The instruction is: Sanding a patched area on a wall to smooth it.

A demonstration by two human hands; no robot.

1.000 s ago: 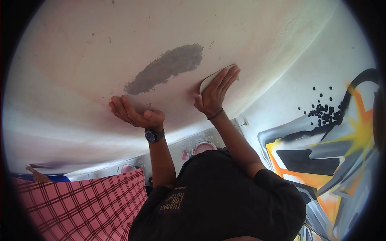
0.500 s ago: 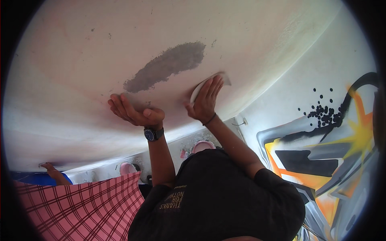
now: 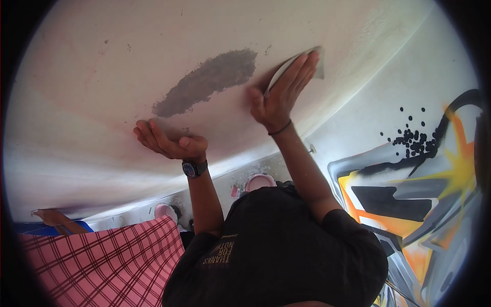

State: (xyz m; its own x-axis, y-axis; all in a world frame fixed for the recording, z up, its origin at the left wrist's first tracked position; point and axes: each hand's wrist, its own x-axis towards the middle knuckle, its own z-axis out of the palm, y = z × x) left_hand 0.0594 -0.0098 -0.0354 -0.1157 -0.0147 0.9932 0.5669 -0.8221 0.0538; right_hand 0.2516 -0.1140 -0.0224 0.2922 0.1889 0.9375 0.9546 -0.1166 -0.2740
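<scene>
A pale wall [image 3: 128,66] with a rough grey patch [image 3: 207,82] on it fills the upper view. My right hand [image 3: 284,97] lies flattened over a thin, pale sheet of sandpaper [image 3: 320,66], holding it against the wall right of the patch; the sheet's left edge bows away from the surface, and its middle is hidden under my fingers. Just below the patch's lower left end, my left hand [image 3: 169,143] is open, palm up, with slightly bent fingers resting at the wall and nothing in it. A dark watch [image 3: 194,169] is on that wrist.
At far left another person's hand [image 3: 48,216] touches the wall, near something blue [image 3: 30,227]. Pink plaid cloth [image 3: 112,256] covers the lower left. Pink tubs [image 3: 260,181] stand on the floor below. A painted wall [image 3: 409,194] adjoins at right.
My right hand has slid up and to the right along the wall with the sandpaper. My left hand stays almost in place. The other person's hand has shifted left.
</scene>
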